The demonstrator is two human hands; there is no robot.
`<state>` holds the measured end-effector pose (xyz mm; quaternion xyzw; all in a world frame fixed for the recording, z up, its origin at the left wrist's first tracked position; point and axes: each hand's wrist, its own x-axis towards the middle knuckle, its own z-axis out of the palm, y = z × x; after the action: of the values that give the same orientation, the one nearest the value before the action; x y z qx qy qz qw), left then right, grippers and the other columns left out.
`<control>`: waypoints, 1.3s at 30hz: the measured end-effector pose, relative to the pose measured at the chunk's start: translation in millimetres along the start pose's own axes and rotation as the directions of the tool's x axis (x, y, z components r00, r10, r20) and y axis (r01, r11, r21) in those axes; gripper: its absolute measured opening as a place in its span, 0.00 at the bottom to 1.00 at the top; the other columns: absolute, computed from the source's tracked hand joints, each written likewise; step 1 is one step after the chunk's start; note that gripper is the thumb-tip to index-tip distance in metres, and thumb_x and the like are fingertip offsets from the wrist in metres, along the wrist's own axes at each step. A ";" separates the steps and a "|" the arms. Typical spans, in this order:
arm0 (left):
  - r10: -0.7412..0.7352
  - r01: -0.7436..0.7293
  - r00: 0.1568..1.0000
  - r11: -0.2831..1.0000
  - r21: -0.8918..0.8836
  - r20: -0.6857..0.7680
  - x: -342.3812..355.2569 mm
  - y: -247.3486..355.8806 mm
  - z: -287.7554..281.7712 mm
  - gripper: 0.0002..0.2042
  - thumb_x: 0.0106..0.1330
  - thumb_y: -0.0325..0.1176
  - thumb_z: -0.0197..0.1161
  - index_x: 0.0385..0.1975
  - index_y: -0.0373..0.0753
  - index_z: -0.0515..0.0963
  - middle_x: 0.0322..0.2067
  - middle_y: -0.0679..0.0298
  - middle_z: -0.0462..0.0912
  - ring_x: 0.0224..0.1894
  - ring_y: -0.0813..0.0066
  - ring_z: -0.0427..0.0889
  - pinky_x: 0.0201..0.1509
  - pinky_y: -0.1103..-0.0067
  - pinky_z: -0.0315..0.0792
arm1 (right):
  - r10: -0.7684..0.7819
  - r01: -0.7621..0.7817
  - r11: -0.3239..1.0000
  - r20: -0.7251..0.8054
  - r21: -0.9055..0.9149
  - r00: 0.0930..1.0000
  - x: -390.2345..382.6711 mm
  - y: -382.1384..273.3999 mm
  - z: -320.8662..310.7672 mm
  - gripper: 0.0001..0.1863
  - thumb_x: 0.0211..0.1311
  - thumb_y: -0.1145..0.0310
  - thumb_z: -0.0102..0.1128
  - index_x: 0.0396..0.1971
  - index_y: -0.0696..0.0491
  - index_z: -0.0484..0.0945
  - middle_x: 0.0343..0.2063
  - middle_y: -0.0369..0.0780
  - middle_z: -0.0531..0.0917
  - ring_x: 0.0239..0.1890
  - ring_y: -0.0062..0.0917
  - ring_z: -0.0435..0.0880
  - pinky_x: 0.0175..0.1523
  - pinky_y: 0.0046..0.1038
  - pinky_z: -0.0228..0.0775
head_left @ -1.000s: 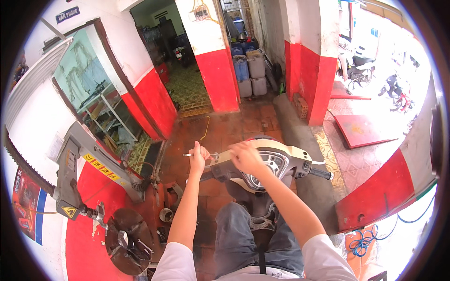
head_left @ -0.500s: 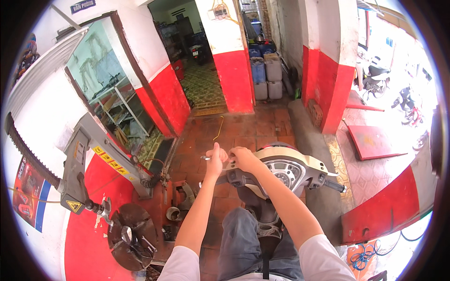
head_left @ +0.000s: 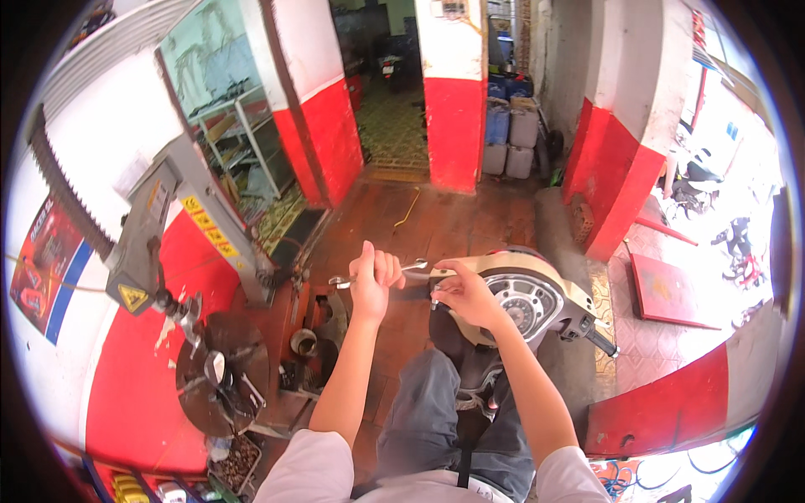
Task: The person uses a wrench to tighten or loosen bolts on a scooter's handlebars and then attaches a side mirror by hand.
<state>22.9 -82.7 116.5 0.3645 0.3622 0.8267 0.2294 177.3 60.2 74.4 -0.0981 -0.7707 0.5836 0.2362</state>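
Observation:
A silver wrench (head_left: 415,265) passes through my left hand (head_left: 375,278), which is closed round its middle with the thumb up; an end shows on either side of the fist. My right hand (head_left: 471,295) is pinched at the left side of the scooter's handlebar cover (head_left: 563,282). A small shiny metal piece (head_left: 435,297), its kind too small to tell, shows at the fingertips. The left grip is mostly hidden by the hands. Beside the right forearm is the round instrument panel (head_left: 513,303); the right handlebar grip (head_left: 602,342) points outward.
At the left stands a tyre-changing machine (head_left: 201,201) with a round turntable (head_left: 251,352). Plastic jugs (head_left: 521,134) are stacked at the far wall. A yellow hooked rod (head_left: 408,207) lies on the tiled floor. A red panel (head_left: 667,289) lies at the right, near a red-and-white pillar (head_left: 616,176).
My hands have moved apart. The wrench now shows on both sides of my left fist, and a small metal piece shows at my right fingertips. The whole view has shifted.

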 end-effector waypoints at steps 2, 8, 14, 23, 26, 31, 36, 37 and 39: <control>0.000 0.002 0.999 0.998 0.060 -0.039 -35.4 10.2 -12.9 0.29 0.81 0.46 0.44 0.11 0.45 0.55 0.12 0.71 0.53 0.17 0.78 0.56 0.21 0.78 0.58 | 0.024 -0.024 0.982 0.001 0.187 1.000 -19.9 4.2 25.2 0.17 0.65 0.73 0.66 0.52 0.62 0.77 0.37 0.39 0.87 0.41 0.23 0.87 0.48 0.27 0.77; -0.396 0.445 0.874 0.886 0.132 -0.282 -149.5 32.9 -67.0 0.12 0.77 0.44 0.52 0.34 0.45 0.69 0.17 0.75 0.55 0.18 0.84 0.55 0.21 0.84 0.52 | 0.132 -0.242 0.602 0.204 0.761 0.970 -76.5 11.0 123.3 0.12 0.67 0.68 0.68 0.46 0.55 0.80 0.47 0.37 0.83 0.50 0.23 0.82 0.58 0.27 0.73; -0.509 0.354 0.836 0.786 -0.507 -0.205 -228.6 50.3 -122.0 0.14 0.80 0.49 0.46 0.38 0.46 0.69 0.25 0.72 0.61 0.28 0.78 0.66 0.25 0.82 0.61 | 0.052 -0.391 0.722 0.518 0.571 0.854 -113.0 17.7 189.6 0.11 0.64 0.67 0.71 0.43 0.53 0.83 0.53 0.35 0.77 0.53 0.23 0.77 0.59 0.29 0.67; -0.409 0.484 0.839 0.863 0.148 -0.360 -281.5 70.8 -153.5 0.24 0.77 0.58 0.48 0.50 0.42 0.75 0.42 0.67 0.78 0.47 0.73 0.80 0.45 0.72 0.77 | 0.321 -0.626 0.731 0.672 0.272 0.668 -139.1 0.1 253.6 0.14 0.67 0.65 0.69 0.49 0.52 0.83 0.34 0.27 0.79 0.28 0.09 0.69 0.29 0.16 0.57; -0.497 0.596 0.795 0.747 0.294 -0.348 -306.4 76.9 -164.1 0.26 0.76 0.55 0.53 0.58 0.39 0.77 0.49 0.65 0.82 0.50 0.75 0.80 0.49 0.76 0.78 | 0.367 -0.601 0.736 0.562 0.312 0.741 -143.9 10.8 263.9 0.14 0.66 0.65 0.69 0.48 0.53 0.83 0.28 0.25 0.77 0.25 0.08 0.66 0.27 0.15 0.56; -0.478 0.540 0.832 0.813 0.216 -0.281 -341.0 77.8 -165.2 0.18 0.73 0.40 0.64 0.55 0.35 0.81 0.45 0.63 0.86 0.45 0.77 0.83 0.50 0.77 0.79 | 0.410 -0.540 0.804 0.427 0.247 0.806 -144.9 18.0 274.7 0.12 0.67 0.67 0.68 0.45 0.56 0.82 0.28 0.31 0.83 0.25 0.09 0.72 0.25 0.13 0.60; -0.458 0.550 0.776 0.828 0.109 -0.435 -354.2 67.3 -175.2 0.18 0.72 0.40 0.65 0.55 0.37 0.82 0.42 0.65 0.86 0.44 0.78 0.83 0.49 0.78 0.80 | 0.346 -0.434 0.888 0.399 0.153 0.849 -146.9 32.1 285.5 0.14 0.62 0.70 0.73 0.46 0.53 0.80 0.21 0.23 0.65 0.22 0.07 0.61 0.23 0.16 0.52; -0.442 0.565 0.722 0.821 0.085 -0.532 -355.0 69.8 -182.5 0.17 0.72 0.40 0.66 0.53 0.37 0.83 0.41 0.67 0.86 0.43 0.79 0.83 0.47 0.79 0.80 | 0.250 -0.307 0.946 0.369 0.101 0.895 -147.0 36.9 288.0 0.16 0.61 0.70 0.74 0.46 0.53 0.77 0.21 0.23 0.64 0.21 0.07 0.61 0.23 0.16 0.51; -0.181 0.502 0.709 0.808 0.307 -0.682 -361.4 59.0 -233.0 0.14 0.71 0.39 0.66 0.48 0.37 0.85 0.36 0.68 0.87 0.38 0.82 0.83 0.41 0.81 0.78 | 0.264 -0.319 0.941 0.350 0.110 0.899 -149.2 42.4 290.1 0.18 0.60 0.70 0.74 0.46 0.51 0.74 0.22 0.24 0.64 0.21 0.07 0.61 0.23 0.16 0.51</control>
<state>64.3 -453.1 -106.0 0.0385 0.6694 0.7256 0.1548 162.9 -238.3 -63.0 -0.0937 -0.7249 0.6821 0.0207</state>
